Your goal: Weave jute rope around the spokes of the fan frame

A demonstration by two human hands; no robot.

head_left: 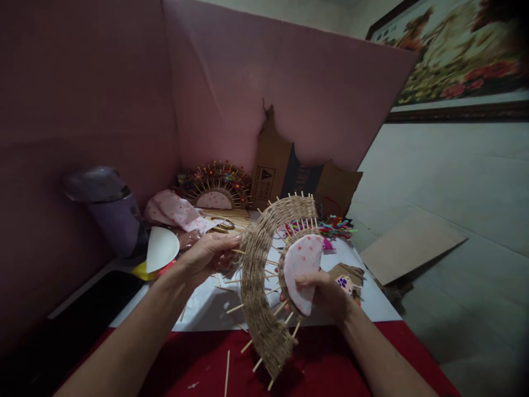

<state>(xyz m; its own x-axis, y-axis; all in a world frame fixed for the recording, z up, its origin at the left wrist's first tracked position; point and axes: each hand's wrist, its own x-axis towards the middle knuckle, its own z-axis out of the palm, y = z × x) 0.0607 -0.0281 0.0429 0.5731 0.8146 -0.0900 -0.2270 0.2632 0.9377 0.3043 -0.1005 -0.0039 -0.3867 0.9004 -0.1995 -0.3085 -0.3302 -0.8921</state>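
Observation:
A fan-shaped woven piece stands tilted before me, its curved band of brown twine point(254, 281) woven over thin wooden sticks that radiate outward. At its centre is a half-round pad point(303, 256) covered in pale pink dotted cloth, edged with twine. My right hand point(324, 289) grips this pad, thumb on the front and fingers behind. At the band's outer left edge, my left hand point(219, 251) is closed with its fingers pinched around a loose bundle of twine point(236, 266); part of that bundle is hidden behind the hand and band.
A finished-looking decorated fan point(215, 184) leans at the back beside torn cardboard point(273, 165). Scissors point(223, 223), dotted cloth point(173, 209), a white half-disc point(162, 249) and a purple tumbler point(115, 215) stand left. Colourful strands point(336, 226) lie right. A loose stick point(227, 372) rests on red cloth point(198, 364).

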